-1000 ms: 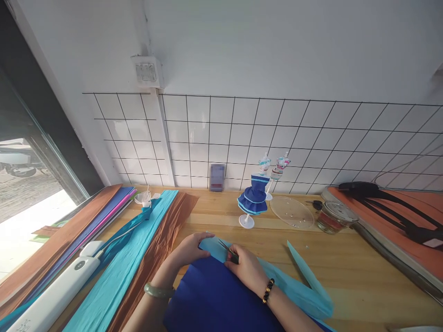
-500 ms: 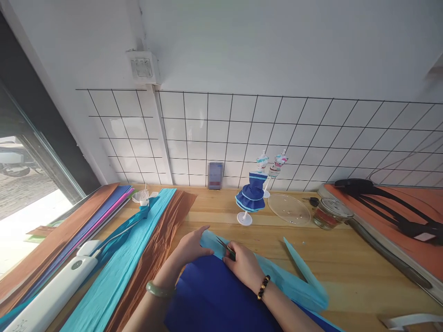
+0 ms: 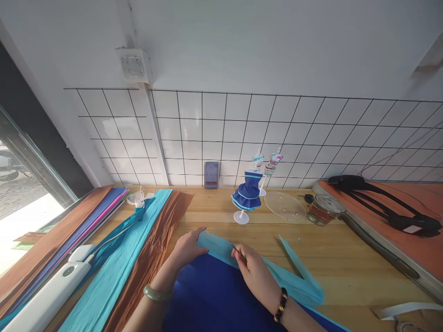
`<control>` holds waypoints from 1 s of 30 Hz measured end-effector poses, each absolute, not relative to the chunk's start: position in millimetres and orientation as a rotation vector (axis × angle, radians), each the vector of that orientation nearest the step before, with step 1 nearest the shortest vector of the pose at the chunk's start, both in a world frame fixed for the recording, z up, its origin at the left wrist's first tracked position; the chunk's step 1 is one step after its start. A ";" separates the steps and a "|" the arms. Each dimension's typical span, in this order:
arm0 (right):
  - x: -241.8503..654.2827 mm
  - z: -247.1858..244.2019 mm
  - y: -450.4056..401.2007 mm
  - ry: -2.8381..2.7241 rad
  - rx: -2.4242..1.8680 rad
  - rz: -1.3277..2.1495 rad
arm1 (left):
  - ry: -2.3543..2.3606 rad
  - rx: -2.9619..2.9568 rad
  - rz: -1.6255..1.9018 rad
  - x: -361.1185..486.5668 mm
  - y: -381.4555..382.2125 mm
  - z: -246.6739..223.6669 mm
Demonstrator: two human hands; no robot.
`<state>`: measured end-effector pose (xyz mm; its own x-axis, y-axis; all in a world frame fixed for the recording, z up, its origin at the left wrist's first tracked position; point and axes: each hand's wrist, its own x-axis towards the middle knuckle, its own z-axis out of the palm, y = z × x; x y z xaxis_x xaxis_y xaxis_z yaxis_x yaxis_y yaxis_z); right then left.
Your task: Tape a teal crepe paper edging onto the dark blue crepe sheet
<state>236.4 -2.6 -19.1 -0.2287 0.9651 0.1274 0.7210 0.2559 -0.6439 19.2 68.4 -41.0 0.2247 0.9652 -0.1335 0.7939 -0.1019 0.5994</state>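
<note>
My left hand (image 3: 188,246) is at the left end of a light blue strip (image 3: 218,246), with thumb and forefinger at its two edges, holding it. The strip runs along the upper edge of a dark blue sheet (image 3: 207,295). In my right hand (image 3: 254,267) is a slim pointed tool (image 3: 242,257) with a dark handle, its tip at the strip. Most of the tool is hidden by the fingers, so I cannot tell whether it is scissors or tweezers. Farther right, the strip folds back with a loose end (image 3: 294,258) on the table.
Beyond my hands a small blue dress (image 3: 247,193) stands on a white stand. A clear round plate (image 3: 284,206) and a lidded glass jar (image 3: 323,212) are to its right. Turquoise paper (image 3: 117,258), brown paper (image 3: 148,244) and a white power strip (image 3: 51,295) lie left.
My right hand has moved right along the light blue strip with the pointed tool, away from my left hand. The left hand stays at the strip's end. The view has shifted slightly.
</note>
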 end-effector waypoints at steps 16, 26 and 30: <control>267.8 -49.1 -64.9 -2.514 -1.185 0.088 | 1.569 1.856 0.462 19.0 71.3 -39.8; 278.0 -57.0 -67.9 -2.582 -1.381 0.011 | 1.438 1.708 0.575 15.3 75.4 -44.1; 292.3 -58.5 -75.6 -2.497 -1.398 0.070 | 1.313 1.611 0.602 17.0 74.8 -42.4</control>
